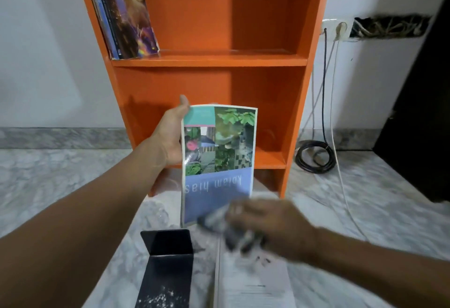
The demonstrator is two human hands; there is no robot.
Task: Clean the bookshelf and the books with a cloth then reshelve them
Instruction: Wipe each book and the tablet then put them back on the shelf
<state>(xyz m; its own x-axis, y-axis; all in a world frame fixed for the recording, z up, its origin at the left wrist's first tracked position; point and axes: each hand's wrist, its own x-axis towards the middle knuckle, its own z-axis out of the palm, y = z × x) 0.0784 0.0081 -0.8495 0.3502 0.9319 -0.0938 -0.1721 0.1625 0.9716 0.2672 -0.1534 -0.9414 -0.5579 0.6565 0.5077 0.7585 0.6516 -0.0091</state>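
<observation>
Left hand (174,135) grips book (219,161) upright; blurred right hand (270,225) clutches cloth (219,222) at its lower cover. Approx. mid-task: shelved books (126,15) on bookshelf (209,60), floor book (253,281) left.

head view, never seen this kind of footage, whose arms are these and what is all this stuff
No machine here: a camera worn on a person's head looks down at their own hands. The left hand holds a thin book upright before an orange bookshelf. The right hand, blurred, holds a grey cloth against its cover. On the marble floor lie a black bookend and a white book. More books lean on the upper shelf.
</observation>
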